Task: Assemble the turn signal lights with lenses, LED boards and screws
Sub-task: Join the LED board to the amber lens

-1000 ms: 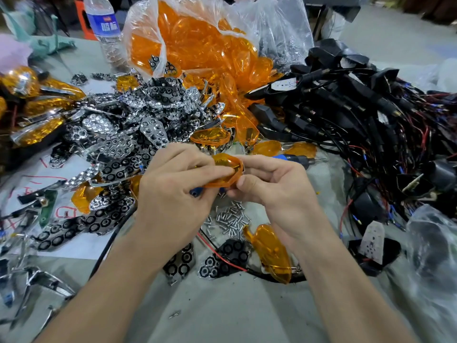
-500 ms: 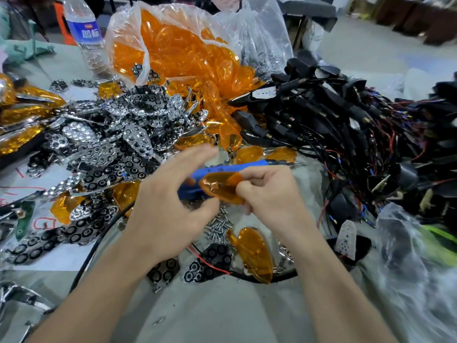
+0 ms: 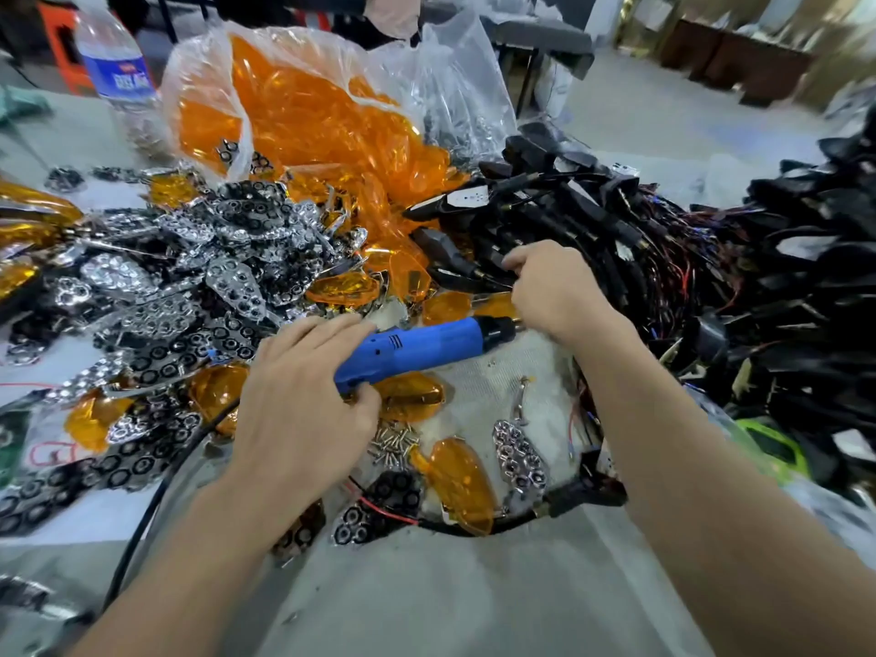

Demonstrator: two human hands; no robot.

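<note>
Left hand wraps fingers and thumb round the smooth blue plastic screwdriver. Right hand curls its fingers into tangled, glossy black housings; whether it grips one is unclear.

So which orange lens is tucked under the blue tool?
The orange lens beside the left hand thumb, partly covered by the blue screwdriver. The other loose lens lies nearer, beyond the screws, uncovered.
</note>
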